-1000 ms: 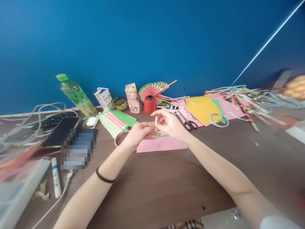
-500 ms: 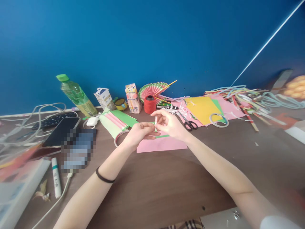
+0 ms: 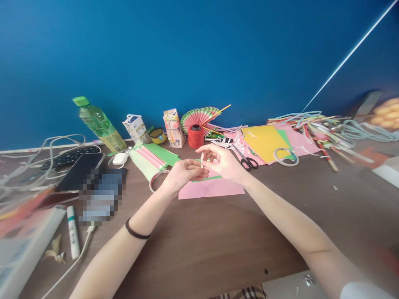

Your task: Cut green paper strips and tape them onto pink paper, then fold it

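A small white strip (image 3: pixel 202 159), paper or tape I cannot tell, stands upright between my two hands. My right hand (image 3: pixel 222 162) pinches it from the right, with the forefinger arched over it. From the left, the fingertips of my left hand (image 3: pixel 184 172) close on its lower end. Below both hands lies a pink paper sheet (image 3: pixel 212 191) with a green edge, partly covered by them. Left of my left hand sits a pleated green and pink paper (image 3: pixel 149 160).
Black scissors (image 3: pixel 246 161) lie right of my hands, near a tape roll (image 3: pixel 286 163) and a yellow sheet (image 3: pixel 264 141). A red thread spool (image 3: pixel 196 137), a paper fan (image 3: pixel 199 118) and a green bottle (image 3: pixel 99 124) stand by the wall. Phones and cables are at left.
My hands stay nearly in place. The left fingers have shifted slightly at the lower end of the white strip, and the strip sits a touch further left.
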{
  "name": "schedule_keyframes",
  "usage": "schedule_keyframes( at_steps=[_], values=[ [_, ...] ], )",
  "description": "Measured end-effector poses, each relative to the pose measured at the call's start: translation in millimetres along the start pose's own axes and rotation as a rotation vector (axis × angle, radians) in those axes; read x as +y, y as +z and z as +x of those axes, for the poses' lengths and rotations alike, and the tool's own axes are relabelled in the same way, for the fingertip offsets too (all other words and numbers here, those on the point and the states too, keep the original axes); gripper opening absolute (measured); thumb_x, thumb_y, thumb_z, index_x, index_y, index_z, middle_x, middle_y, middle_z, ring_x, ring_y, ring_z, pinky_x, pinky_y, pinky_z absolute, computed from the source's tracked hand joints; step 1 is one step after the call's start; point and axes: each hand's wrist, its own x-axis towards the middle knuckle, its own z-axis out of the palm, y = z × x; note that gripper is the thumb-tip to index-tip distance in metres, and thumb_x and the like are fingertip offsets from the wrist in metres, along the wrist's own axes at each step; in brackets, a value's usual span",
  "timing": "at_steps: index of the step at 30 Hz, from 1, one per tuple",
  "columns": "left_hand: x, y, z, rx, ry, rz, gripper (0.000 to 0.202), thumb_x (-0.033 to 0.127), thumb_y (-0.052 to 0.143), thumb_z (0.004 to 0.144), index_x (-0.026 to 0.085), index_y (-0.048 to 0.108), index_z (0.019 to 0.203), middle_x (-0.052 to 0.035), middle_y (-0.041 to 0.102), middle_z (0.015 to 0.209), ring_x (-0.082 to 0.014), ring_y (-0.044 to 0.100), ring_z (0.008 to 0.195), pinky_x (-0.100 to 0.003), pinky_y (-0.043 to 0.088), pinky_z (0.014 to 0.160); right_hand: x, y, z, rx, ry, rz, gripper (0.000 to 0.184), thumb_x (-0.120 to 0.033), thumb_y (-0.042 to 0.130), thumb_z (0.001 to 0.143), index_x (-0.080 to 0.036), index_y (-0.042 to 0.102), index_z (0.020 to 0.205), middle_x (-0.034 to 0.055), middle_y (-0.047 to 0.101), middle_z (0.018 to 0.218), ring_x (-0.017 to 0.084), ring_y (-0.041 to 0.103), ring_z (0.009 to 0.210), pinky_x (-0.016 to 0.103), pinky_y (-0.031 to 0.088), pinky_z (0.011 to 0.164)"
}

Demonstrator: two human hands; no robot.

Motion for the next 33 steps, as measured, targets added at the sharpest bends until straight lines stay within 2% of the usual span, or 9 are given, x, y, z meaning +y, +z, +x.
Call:
schedule_keyframes(
  at_steps=[3, 8, 14, 33],
  values=[
    [0.5, 0.6, -0.4, -0.004, 0.007, 0.002, 0.019, 0.019, 0.072, 0.062, 0.011, 0.059, 0.074, -0.0093, 0.071, 0.079, -0.0154, 0.066, 0.071, -0.03, 0.052, 0.077, -2.0, -1.8, 1.1, 0.011, 0.0, -0.012, 0.029, -0.009, 0.05, 0.073, -0.02, 0.057, 0.099, 0.0009, 0.057, 0.081, 0.013, 0.055, 0.076, 0.03, 0.043, 0.068],
    [0.1, 1.3, -0.7, -0.025, 0.01, 0.005, 0.012, 0.016, 0.068, 0.066, 0.011, 0.059, 0.073, -0.0092, 0.071, 0.079, -0.0146, 0.066, 0.072, -0.028, 0.052, 0.075, -1.9, -2.2, 1.5, 0.018, 0.005, -0.027, 0.03, -0.009, 0.05, 0.072, -0.02, 0.058, 0.099, 0.0006, 0.058, 0.081, 0.013, 0.056, 0.076, 0.03, 0.042, 0.068],
    [-1.9, 0.5, -0.9, -0.058, 0.018, 0.006, 0.014, 0.019, 0.069, 0.066, 0.011, 0.059, 0.072, -0.0099, 0.071, 0.079, -0.016, 0.067, 0.075, -0.03, 0.052, 0.077, 0.7, -4.6, 1.0, 0.066, -0.013, -0.118, 0.025, -0.013, 0.054, 0.072, -0.022, 0.059, 0.095, 0.0002, 0.059, 0.081, 0.015, 0.055, 0.083, 0.033, 0.042, 0.078],
    [1.5, 3.8, -4.0, -0.104, 0.012, 0.039, 0.006, 0.012, 0.064, 0.068, 0.012, 0.06, 0.072, -0.0073, 0.071, 0.074, -0.0146, 0.066, 0.071, -0.029, 0.052, 0.075, 1.3, -4.8, 0.6, 0.056, 0.018, -0.132, 0.025, -0.012, 0.054, 0.071, -0.021, 0.059, 0.093, 0.0005, 0.058, 0.081, 0.015, 0.055, 0.082, 0.033, 0.043, 0.079]
  ],
)
